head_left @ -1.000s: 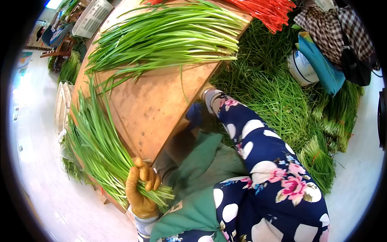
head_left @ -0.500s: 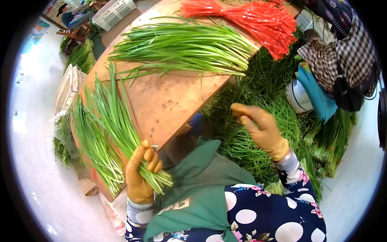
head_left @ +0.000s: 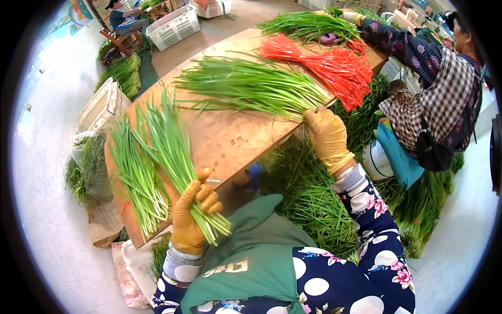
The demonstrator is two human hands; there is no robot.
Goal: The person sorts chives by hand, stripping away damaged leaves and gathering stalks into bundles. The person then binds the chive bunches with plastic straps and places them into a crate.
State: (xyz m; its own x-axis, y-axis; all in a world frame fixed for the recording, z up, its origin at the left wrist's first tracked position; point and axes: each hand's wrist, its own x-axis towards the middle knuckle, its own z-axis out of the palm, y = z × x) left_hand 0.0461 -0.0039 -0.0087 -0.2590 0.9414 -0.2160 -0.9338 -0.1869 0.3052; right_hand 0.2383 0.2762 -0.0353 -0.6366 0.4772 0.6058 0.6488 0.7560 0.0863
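Beneath and beyond the left grip [head_left: 194, 214] spreads a brown wooden tabletop [head_left: 230, 138], its bare, stained patch lying between that grip and the right grip [head_left: 329, 136]. The left grip, gloved in tan, is closed around a bundle of green stalks [head_left: 172, 149], whose pale ends jut out below the fingers and whose leaves reach away over the wood; just left of it lies a second bunch [head_left: 138, 183]. The right grip, gloved alike, has its fingertips at the pale ends of a wide pile of stalks [head_left: 256, 86]; whether they are pinching any, I cannot tell. Just beyond the right grip are red strips [head_left: 340, 70], and farther off a co-worker's patterned sleeve [head_left: 402, 44] reaches to another bunch [head_left: 308, 25]. Below the right grip, loose greens [head_left: 319, 209] are heaped beside the tabletop, with a white bucket [head_left: 376, 159] to their right. Far past the left grip, a pale tiled floor [head_left: 63, 225] holds a white basket [head_left: 174, 29] near a seated person [head_left: 123, 18]. Half a second ago the right grip hung over the heap, apart from the pile; now it meets it, while the left keeps its bundle. More of the room has come into view.
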